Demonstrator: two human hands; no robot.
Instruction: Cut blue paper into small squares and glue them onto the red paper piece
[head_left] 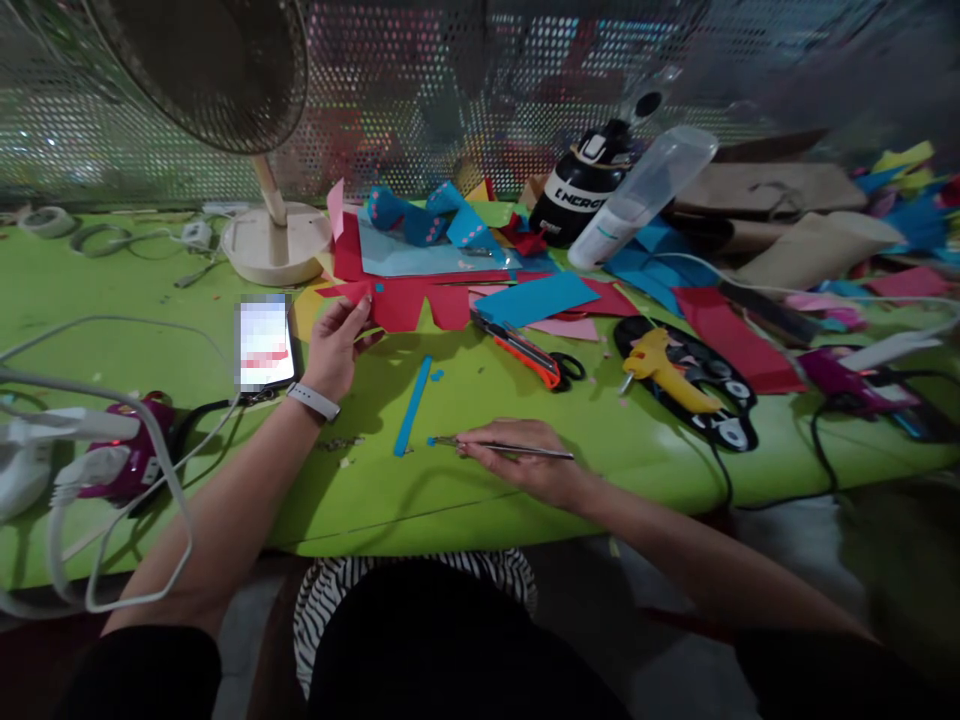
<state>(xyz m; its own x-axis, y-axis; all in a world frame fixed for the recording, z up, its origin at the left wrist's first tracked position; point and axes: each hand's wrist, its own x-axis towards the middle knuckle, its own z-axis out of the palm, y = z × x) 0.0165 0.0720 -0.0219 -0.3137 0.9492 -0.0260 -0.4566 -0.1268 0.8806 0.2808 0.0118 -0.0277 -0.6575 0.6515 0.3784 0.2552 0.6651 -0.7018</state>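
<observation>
Pinching red paper [405, 303], the left hand [337, 342] hides an edge; the right hand [529, 458] grips a partly covered metal tool [551, 454].

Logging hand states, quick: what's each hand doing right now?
Left hand: closed, pinching the red paper cutout.
Right hand: closed on a slim metal tool, its tip at a small blue piece.

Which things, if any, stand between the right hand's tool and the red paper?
Nothing tall stands between the thin metal tool in the right hand and the red paper in the left hand. A flat blue strip and small blue scraps lie along that way; the cutter lies to the right.
</observation>
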